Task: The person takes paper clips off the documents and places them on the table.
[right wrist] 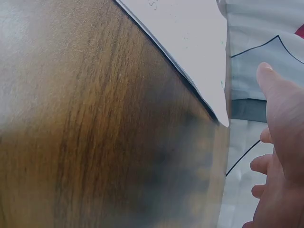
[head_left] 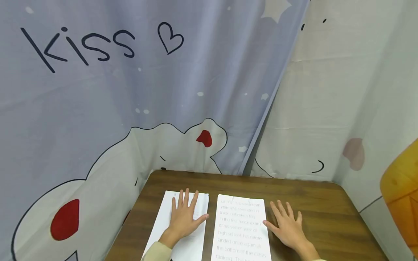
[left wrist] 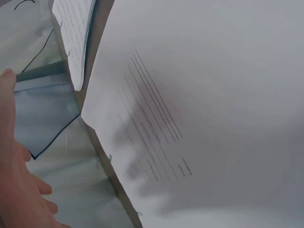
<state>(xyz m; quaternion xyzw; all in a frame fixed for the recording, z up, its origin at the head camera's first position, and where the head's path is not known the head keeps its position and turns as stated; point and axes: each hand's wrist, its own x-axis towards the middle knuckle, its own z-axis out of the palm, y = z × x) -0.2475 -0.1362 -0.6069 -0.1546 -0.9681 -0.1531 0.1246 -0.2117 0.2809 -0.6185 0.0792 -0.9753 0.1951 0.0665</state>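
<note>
The text pad [head_left: 240,232], a stack of white pages with large printed lines of writing, lies flat on the brown wooden surface [head_left: 336,224], with two small loops [head_left: 233,198] at its far edge. Just left of the text pad, with a strip of wood between, lies a second white stack [head_left: 192,246]; the left wrist view shows a block of thin printed lines [left wrist: 152,109] on its top sheet, partly under a shadow [left wrist: 142,156]. Above this stack, left of the text pad, hangs the left hand [head_left: 184,219], its fingers [head_left: 186,197] straight and spread apart, a pale sleeve [head_left: 158,252] at its wrist. Right of the text pad the right hand [head_left: 289,228] hangs over bare wood, its fingers likewise extended and spread, the thumb reaching to the line of the pad's right edge in the head view. Beyond the text pad rises a blue-grey curtain [head_left: 196,72] with the word "kiss" [head_left: 78,49], a heart outline [head_left: 170,38] and white shapes with red patches [head_left: 205,138]; to the pad's far right hangs a whitish curtain [head_left: 320,90] with an orange-yellow shape [head_left: 401,195].
</note>
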